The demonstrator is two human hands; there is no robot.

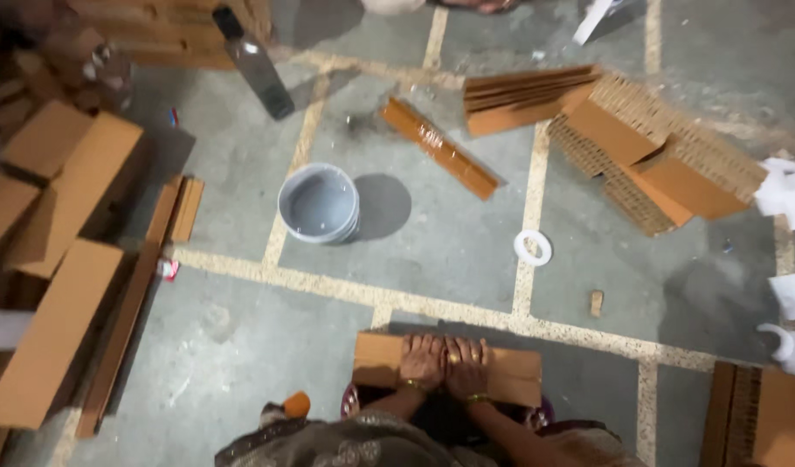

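Two hands press side by side, palms down, on a folded cardboard piece (510,374) that lies flat on the floor just in front of the person's knees. The left hand (421,359) and the right hand (466,363) touch each other along the thumbs; the fingers lie spread and flat on the board, so neither hand is clenched or grasping, only bearing down on it. Each wrist carries a bangle.

Beyond the board, past a pale speckled line in the grey floor (440,251), stands a grey bucket (319,203) with liquid in it. To its right lies a long orange strip (439,147) at a slant, and near that a small white ring (533,247). A little cardboard scrap (596,303) lies below the ring. Further right sits a heap of honeycomb boards (657,156), with a stack of flat strips (523,99) leaning at its left end. A dark bottle (255,65) stands at the top left. Brown cartons (60,259) are piled along the left edge, and another stack (760,411) shows at the lower right.
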